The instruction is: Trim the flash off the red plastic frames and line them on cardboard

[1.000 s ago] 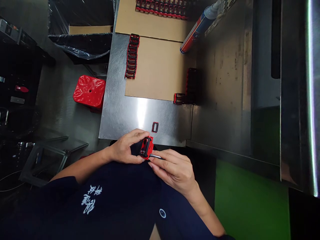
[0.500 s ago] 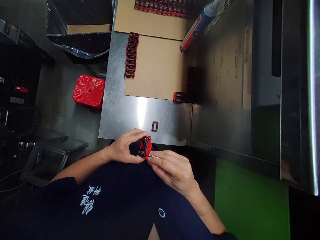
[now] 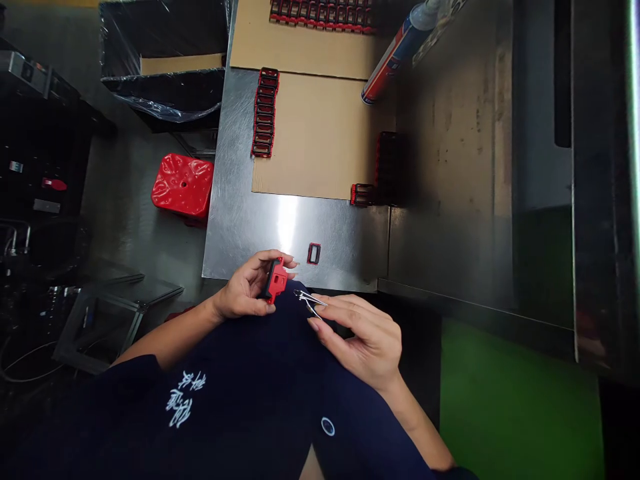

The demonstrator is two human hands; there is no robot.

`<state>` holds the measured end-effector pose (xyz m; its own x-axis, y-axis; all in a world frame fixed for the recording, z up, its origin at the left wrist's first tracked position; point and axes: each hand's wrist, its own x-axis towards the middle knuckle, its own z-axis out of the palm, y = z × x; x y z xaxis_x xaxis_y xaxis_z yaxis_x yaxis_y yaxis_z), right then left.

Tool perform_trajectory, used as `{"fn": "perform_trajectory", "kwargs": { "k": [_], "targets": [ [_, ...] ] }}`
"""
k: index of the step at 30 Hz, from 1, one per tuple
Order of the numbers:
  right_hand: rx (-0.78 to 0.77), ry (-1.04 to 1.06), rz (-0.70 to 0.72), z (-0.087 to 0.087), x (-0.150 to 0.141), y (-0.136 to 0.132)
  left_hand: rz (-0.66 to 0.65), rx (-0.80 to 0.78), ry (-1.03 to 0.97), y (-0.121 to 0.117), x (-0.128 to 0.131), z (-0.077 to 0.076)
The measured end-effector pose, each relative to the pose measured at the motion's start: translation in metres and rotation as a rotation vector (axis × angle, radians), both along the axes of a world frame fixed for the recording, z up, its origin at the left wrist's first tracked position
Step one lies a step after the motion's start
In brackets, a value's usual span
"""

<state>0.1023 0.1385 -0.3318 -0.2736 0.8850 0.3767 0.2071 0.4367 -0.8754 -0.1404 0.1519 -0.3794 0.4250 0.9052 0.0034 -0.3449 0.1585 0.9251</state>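
Note:
In front of my chest, my left hand [image 3: 245, 287] grips a small red-and-black plastic housing [image 3: 277, 281] between thumb and fingers. Its red side, with a small square opening, faces right. My right hand [image 3: 367, 337] pinches thin shiny metal tweezers [image 3: 313, 301] whose tips point left, a short gap from the housing. Whether the tips hold anything is too small to tell. Just beyond my hands, a single flat red-and-black frame [image 3: 314, 253] lies on the metal table [image 3: 240, 227].
Cardboard sheets [image 3: 315, 133] cover part of the table. On them are a column of red-and-black frames [image 3: 265, 113], a row of similar parts [image 3: 320, 15] and a darker stack [image 3: 386, 167]. A blue-and-red tube [image 3: 395, 57] stands behind. A red stool [image 3: 183, 185] is at left.
My right hand has drawn the tweezers away from the housing, to the right. My left hand has moved slightly left and turned the housing so its red side shows.

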Motion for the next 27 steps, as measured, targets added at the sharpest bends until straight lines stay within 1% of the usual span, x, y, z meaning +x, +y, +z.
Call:
{"fn": "perform_trajectory", "kwargs": {
  "k": [2,4,7,10,15,17,19,20,22,24,25,27],
  "targets": [
    [-0.014,0.013,0.000,-0.001,-0.001,0.000,0.002,-0.061,-0.084,0.001,0.000,0.000],
    [-0.004,0.021,-0.002,-0.002,-0.002,0.001,0.009,-0.124,-0.126,0.002,0.000,0.000],
    [0.007,0.019,-0.004,-0.001,-0.003,0.002,0.027,-0.189,-0.148,0.001,-0.001,-0.002],
    [-0.001,0.018,-0.011,-0.001,-0.004,0.003,0.034,-0.216,-0.160,0.001,-0.002,-0.003],
    [-0.021,0.025,-0.039,-0.005,-0.003,0.002,0.016,-0.207,-0.133,0.001,-0.003,-0.006],
    [-0.028,0.012,-0.084,-0.011,-0.001,-0.001,0.002,-0.163,-0.093,0.003,-0.004,-0.010],
    [-0.026,-0.015,-0.150,-0.020,0.002,-0.004,0.013,-0.113,-0.006,0.010,-0.007,-0.019],
    [-0.029,-0.026,-0.181,-0.024,0.003,-0.006,0.042,-0.106,0.106,0.017,-0.008,-0.024],
    [-0.046,-0.036,-0.225,-0.033,0.006,-0.010,0.146,-0.134,0.445,0.042,-0.013,-0.038],
    [-0.065,-0.029,-0.250,-0.039,0.009,-0.014,0.292,-0.186,0.791,0.081,-0.016,-0.053],
    [-0.065,-0.024,-0.257,-0.041,0.010,-0.015,0.364,-0.203,0.906,0.104,-0.018,-0.061],
    [-0.048,-0.015,-0.260,-0.042,0.011,-0.016,0.506,-0.221,1.058,0.152,-0.019,-0.073]
  ]
}}
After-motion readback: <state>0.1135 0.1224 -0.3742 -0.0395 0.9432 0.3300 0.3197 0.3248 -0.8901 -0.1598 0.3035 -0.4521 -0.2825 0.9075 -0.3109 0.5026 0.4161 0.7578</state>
